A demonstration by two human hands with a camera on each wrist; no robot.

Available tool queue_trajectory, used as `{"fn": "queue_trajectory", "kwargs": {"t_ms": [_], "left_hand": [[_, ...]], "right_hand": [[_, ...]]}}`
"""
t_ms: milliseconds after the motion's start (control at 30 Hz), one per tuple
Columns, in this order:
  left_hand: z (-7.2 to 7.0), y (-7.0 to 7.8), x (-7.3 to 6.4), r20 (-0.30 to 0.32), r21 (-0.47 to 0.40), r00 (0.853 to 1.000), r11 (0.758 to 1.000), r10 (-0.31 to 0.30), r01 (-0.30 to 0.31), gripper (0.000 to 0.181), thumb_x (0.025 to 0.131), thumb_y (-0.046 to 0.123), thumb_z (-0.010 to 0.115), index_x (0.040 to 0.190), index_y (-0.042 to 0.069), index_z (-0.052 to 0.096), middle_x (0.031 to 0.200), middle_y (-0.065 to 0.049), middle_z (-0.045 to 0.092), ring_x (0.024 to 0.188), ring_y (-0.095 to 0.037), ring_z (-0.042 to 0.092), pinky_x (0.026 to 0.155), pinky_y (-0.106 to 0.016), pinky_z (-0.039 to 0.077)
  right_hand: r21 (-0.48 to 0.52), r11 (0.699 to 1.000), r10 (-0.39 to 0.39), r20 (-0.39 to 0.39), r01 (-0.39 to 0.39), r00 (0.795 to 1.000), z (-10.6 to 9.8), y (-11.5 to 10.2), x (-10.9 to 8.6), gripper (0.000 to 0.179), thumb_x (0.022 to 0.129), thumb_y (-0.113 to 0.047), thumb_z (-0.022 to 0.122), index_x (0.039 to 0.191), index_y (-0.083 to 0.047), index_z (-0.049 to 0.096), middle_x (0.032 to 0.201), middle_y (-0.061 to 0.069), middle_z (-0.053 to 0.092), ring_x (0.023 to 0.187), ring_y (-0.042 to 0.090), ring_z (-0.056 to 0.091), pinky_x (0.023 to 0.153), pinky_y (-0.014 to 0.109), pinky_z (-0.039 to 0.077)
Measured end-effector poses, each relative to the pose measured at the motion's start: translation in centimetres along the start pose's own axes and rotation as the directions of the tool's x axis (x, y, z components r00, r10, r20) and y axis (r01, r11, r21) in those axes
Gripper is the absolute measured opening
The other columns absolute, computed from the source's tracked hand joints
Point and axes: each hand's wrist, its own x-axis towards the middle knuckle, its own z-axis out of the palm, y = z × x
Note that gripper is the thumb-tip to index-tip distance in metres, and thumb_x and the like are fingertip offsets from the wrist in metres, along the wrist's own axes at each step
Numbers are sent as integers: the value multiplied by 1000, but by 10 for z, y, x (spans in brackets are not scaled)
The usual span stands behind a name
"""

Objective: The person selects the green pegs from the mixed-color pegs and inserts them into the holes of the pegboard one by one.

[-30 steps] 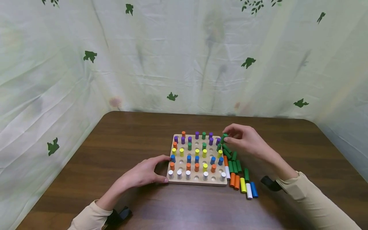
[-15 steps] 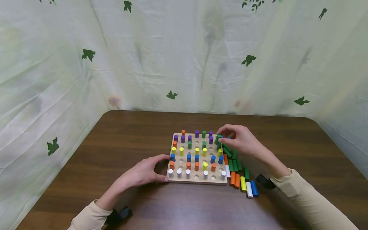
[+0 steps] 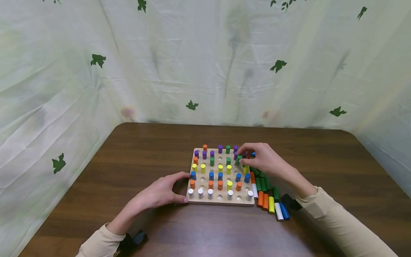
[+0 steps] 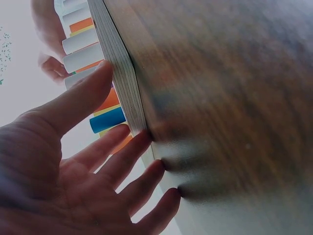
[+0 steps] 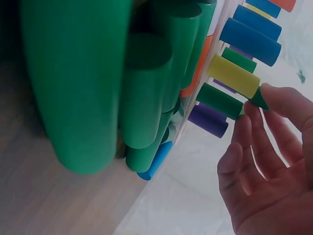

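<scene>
Green peg (image 3: 238,160), right of frame centre: right hand (image 3: 262,157) pinches it; left hand (image 3: 160,192), loosely spread, touches wooden pegboard (image 3: 215,181).

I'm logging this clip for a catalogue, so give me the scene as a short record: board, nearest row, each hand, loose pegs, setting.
Pegboard: light-coloured, flat on a brown table
Nearest row: five white pegs, two unfilled holes
Left hand: touches the board's left side, thumb at the near left corner
Right hand: pinches a tilted green peg at the board's right part; whether it sits in a hole cannot be told
Loose pegs: right of the board; green, orange, yellow, white, blue
Backdrop: pale cloth with green shapes
</scene>
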Motion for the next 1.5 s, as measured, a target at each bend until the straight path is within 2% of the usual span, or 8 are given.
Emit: {"fn": "queue_trajectory", "kwargs": {"t_ms": [333, 933, 1267, 1500], "left_hand": [[1, 0, 1, 13, -19, 1000, 1000, -17, 17, 66, 77, 31, 85, 136, 21, 56, 138, -6, 54, 127, -29, 47, 102, -57, 36], [1, 0, 1, 19, -18, 1000, 1000, -21, 22, 65, 78, 29, 84, 137, 20, 56, 140, -7, 53, 129, -31, 46, 102, -58, 36], [0, 1, 0, 14, -15, 1000, 1000, -17, 17, 65, 78, 28, 85, 136, 20, 56, 138, -7, 54, 128, -31, 47, 102, -58, 36], [1, 1, 0, 5, 0, 1000, 1000, -24, 24, 66, 76, 30, 86, 136, 22, 57, 138, -6, 55, 128, -30, 47, 102, -56, 37]], "right_hand": [[-22, 1000, 5, 25, -5, 1000, 3, 3, 5, 17, 86, -14, 78, 102, -17, 73, 88, -6, 65, 79, 17, 55, 69, 34, 48], [-14, 1000, 19, 58, -19, 998, 4, 7, 9, 16, 85, -14, 79, 100, -17, 73, 89, -6, 66, 83, 18, 56, 74, 35, 48], [-23, 1000, 18, 17, -18, 1000, -7, 5, 1, 20, 87, -16, 77, 106, -13, 73, 93, -5, 67, 85, 18, 57, 75, 35, 50], [-38, 999, 30, -17, -31, 999, -15, 2, -8, 17, 89, -19, 75, 105, -13, 73, 93, -7, 67, 84, 17, 58, 72, 35, 51]]}}
